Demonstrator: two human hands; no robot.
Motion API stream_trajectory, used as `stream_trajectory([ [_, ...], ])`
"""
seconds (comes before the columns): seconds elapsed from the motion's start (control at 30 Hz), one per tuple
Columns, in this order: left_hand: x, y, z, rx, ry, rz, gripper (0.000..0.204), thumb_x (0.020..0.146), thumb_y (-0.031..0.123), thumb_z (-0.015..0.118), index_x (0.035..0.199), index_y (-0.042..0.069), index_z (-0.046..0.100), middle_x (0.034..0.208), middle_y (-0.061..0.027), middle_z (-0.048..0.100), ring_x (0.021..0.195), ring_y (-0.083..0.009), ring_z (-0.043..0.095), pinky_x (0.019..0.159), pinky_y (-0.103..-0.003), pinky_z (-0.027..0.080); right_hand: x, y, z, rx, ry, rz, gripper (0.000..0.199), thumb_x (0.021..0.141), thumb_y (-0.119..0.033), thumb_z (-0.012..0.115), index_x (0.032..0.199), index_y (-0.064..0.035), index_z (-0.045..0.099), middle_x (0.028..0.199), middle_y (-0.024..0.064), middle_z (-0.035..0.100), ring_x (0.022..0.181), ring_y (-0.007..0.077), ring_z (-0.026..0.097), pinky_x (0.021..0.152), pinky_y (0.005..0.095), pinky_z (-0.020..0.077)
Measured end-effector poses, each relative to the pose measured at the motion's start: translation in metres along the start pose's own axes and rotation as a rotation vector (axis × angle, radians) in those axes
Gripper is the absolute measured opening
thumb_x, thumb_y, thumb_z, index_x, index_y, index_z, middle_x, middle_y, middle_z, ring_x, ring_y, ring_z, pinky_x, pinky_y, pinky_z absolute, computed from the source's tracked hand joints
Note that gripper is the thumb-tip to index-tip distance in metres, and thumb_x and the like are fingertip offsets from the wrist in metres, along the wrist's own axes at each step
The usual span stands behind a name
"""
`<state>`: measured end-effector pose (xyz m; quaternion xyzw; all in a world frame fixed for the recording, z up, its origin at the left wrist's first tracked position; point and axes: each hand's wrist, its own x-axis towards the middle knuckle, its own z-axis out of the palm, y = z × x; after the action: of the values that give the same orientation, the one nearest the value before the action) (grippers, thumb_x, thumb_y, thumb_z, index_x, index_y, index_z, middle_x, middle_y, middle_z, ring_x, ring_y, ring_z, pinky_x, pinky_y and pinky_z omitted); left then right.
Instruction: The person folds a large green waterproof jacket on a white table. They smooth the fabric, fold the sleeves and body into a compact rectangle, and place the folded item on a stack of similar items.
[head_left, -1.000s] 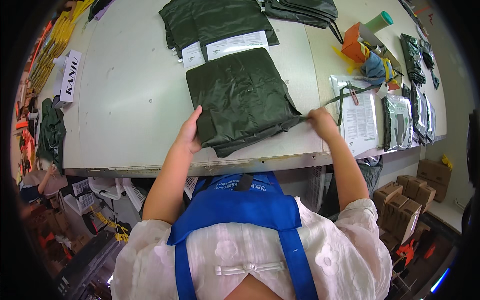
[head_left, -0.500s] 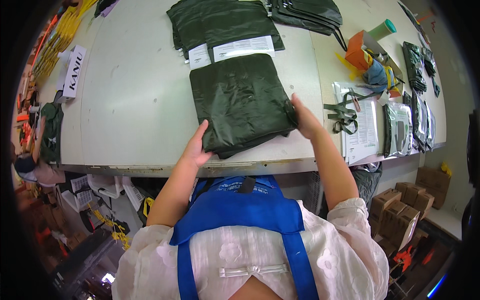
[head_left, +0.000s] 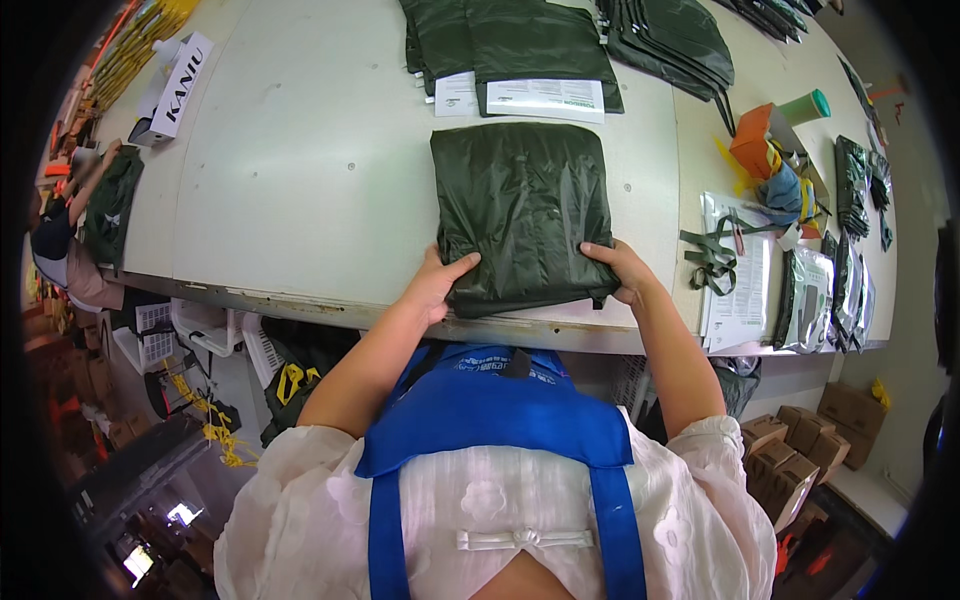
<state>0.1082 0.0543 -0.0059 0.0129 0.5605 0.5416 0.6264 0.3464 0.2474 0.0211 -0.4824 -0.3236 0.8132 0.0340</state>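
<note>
Fingers of the left hand grip the near left part of a folded dark green bundle; I see the thumb pressed on top, the rest mostly hidden at its side. The right hand mirrors it on the near right, thumb on top and fingers wrapped round the edge. The bundle lies between both hands and stretches away beyond the thumbs, on the table. Just nearer than its lower edge runs the table's front edge.

From my end, I judge the slick-looking fabric to be the main risk: uneven thumb pressure could let layers slide or a fold spring open. A pull toward the body might carry the near side over that front edge. To the right of the right fingers, loose green straps could snag if the hand swept sideways.
</note>
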Motion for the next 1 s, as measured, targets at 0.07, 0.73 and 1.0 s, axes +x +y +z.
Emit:
stream_trajectory([
  [0.07,-0.004,-0.005,-0.007,-0.298,-0.113,-0.194,0.069,0.086,0.022,0.069,0.140,0.006,0.029,0.132,-0.0119,0.049,0.117,-0.0285,0.052,0.101,-0.045,0.042,0.004,-0.006,-0.007,-0.026,-0.023,0.045,0.057,0.077,-0.017,0.075,0.122,0.0076,0.050,0.111,0.0173,0.063,0.096,0.0251,0.065,0.089,0.0374,0.0525],
  [0.73,-0.016,-0.042,0.052,-0.129,0.152,-0.184,0.024,0.080,0.006,0.064,0.102,0.000,0.059,0.088,-0.0088,0.063,0.073,-0.0197,0.060,0.066,-0.033,0.048,-0.054,0.018,0.135,-1.749,0.384,-0.833,0.125,0.042,-0.056,0.082,0.132,0.0153,0.032,0.134,0.0303,0.039,0.120,0.0441,0.041,0.097,0.0562,0.0328],
  [1.0,-0.052,0.006,0.056,0.280,-0.197,-0.402,0.054,0.090,0.033,0.058,0.131,0.003,0.041,0.123,-0.0115,0.054,0.118,-0.0204,0.044,0.091,-0.043,0.039,-0.008,0.031,0.106,-2.040,0.398,-0.676,0.094,0.062,-0.034,0.075,0.134,0.0109,0.036,0.136,0.0225,0.041,0.118,0.0359,0.047,0.096,0.0521,0.0369],
])
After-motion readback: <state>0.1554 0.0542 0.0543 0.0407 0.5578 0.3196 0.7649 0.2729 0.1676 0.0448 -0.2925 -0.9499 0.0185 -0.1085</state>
